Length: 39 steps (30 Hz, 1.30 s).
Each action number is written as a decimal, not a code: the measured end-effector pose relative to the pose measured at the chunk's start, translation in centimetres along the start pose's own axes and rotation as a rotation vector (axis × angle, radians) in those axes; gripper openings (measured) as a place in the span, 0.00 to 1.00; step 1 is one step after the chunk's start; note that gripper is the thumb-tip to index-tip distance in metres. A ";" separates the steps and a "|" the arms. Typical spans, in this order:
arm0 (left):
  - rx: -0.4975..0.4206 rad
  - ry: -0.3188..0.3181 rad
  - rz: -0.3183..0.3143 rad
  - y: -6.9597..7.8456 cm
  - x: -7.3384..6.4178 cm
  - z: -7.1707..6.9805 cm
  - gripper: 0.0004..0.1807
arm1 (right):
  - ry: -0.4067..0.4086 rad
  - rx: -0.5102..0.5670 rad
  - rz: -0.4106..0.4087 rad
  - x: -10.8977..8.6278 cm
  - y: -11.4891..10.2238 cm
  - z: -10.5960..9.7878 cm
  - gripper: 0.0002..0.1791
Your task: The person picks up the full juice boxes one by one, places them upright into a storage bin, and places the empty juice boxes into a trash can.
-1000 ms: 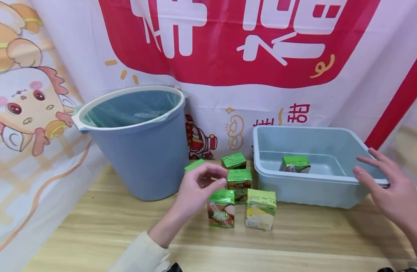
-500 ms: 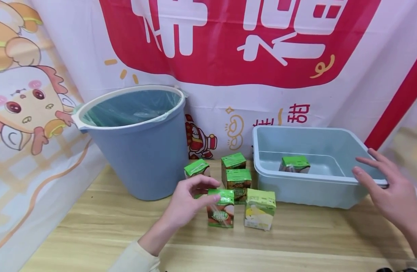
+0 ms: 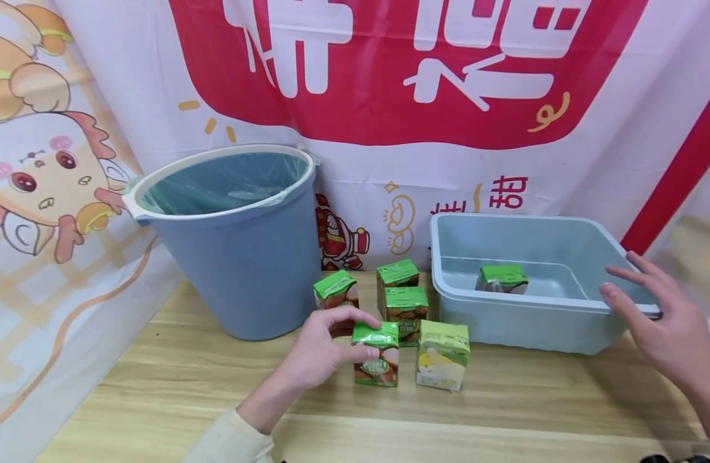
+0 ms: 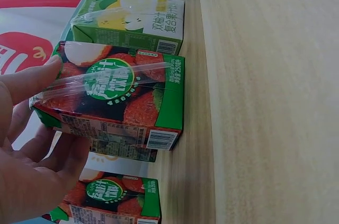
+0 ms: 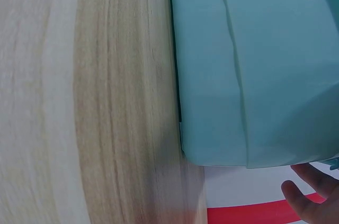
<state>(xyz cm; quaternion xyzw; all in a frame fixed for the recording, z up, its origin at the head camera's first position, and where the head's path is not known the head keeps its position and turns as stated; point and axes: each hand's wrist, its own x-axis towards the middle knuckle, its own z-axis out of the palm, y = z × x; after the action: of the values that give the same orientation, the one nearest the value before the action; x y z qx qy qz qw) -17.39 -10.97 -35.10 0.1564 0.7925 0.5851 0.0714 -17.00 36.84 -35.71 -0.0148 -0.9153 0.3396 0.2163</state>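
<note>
My left hand [image 3: 326, 350] is at a red-and-green lychee juice box [image 3: 384, 373] that stands upright on the table. Its thumb lies on the printed front near the top, and the other fingers reach over the top and behind. In the left wrist view, the thumb and fingers bracket the top end of this juice box [image 4: 114, 91]. Just right of it stands a yellow-green juice box [image 3: 444, 360]. My right hand [image 3: 667, 315] rests with spread fingers at the right rim of a light blue plastic basin [image 3: 534, 321], which holds one green-topped juice box [image 3: 503, 280].
Another lychee juice box [image 3: 336, 289] stands beside a blue trash bin [image 3: 245, 270] lined with a clear bag. Two brown-and-green juice boxes stand behind the front ones, one nearer [image 3: 407, 308] and one farther back [image 3: 397, 273]. A printed cloth [image 3: 378, 167] hangs behind the wooden table [image 3: 216, 386].
My left hand has come down from above the boxes onto the front lychee juice box, its thumb now against the front. The right hand and basin have stayed put.
</note>
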 end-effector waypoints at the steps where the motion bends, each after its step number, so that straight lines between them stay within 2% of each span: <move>1: 0.000 -0.003 -0.004 0.0 0.0 0.0 0.19 | 0.001 -0.002 0.000 0.0 0.0 0.0 0.35; 11: -0.049 -0.055 -0.004 -0.1 0.0 -0.4 0.19 | 0.026 -0.009 -0.031 -0.1 0.5 0.0 0.33; 19: 0.056 -0.033 -0.006 0.0 0.0 -0.6 0.19 | 0.035 0.005 -0.044 0.0 0.7 -0.1 0.32; 39: 0.052 -0.046 -0.007 -0.2 0.1 -0.9 0.20 | 0.025 -0.004 -0.035 0.3 0.8 -0.2 0.32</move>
<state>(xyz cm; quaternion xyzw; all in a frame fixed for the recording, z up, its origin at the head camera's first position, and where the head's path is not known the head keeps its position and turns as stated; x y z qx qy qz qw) -17.76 -11.76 -34.99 0.1687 0.8061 0.5604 0.0878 -17.30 37.63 -35.97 -0.0034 -0.9134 0.3335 0.2334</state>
